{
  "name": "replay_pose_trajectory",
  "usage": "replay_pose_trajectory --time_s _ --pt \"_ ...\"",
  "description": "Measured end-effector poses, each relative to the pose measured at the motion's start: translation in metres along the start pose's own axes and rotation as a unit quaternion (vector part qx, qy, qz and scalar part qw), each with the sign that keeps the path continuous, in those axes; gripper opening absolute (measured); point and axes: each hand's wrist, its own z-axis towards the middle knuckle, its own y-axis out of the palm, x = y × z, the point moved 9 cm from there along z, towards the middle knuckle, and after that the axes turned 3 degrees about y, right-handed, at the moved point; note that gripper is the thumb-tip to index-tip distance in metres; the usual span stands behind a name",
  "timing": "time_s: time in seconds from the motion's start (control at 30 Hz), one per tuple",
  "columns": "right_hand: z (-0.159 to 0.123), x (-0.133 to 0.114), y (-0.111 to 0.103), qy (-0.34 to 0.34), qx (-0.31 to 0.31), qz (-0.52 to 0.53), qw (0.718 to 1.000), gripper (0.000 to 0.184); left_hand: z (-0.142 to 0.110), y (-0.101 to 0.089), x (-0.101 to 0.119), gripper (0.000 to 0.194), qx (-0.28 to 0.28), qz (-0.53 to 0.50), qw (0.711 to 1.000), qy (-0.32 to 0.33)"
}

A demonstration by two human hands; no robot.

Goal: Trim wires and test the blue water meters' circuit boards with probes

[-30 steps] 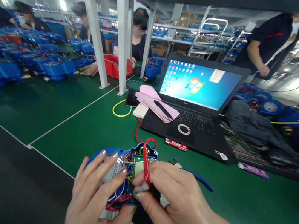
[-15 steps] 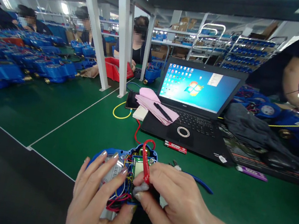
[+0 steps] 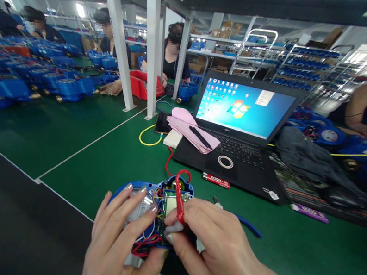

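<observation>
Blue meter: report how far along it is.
Done: the blue meter is open, with wires and board exposed. In hand: the left hand steadies it while the right hand presses a red clip to the board. Left: its cover is not on.

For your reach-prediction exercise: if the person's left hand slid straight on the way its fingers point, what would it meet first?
The left hand points up-right across the opened blue meter; beyond it, probably the red cable, then the black laptop. Depth unclear.
</observation>
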Motion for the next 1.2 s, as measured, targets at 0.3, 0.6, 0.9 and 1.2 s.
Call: replay_pose_trajectory --time_s 0.3,0.6,0.9,1.2 --pt "0.0014 -0.0005 -0.0021 -0.002 0.001 -0.010 1.000 0.009 0.0010 -0.0009 -0.0004 0.032 0.001 -0.015 1.000 -0.020" --pt "0.0001 0.0012 -0.0011 0.003 -0.012 -0.011 1.000 0.009 0.0007 0.0002 0.0001 0.033 -0.008 -0.025 0.999 -0.047" --pt "0.0000 0.0019 -0.0007 0.006 -0.013 -0.005 1.000 0.011 0.0021 -0.0021 0.0013 0.032 -0.006 -0.026 0.999 -0.045" --pt "0.0000 0.0030 -0.0005 0.010 -0.017 -0.002 1.000 0.011 0.0011 -0.0005 0.0004 0.033 -0.011 -0.030 0.998 -0.050"
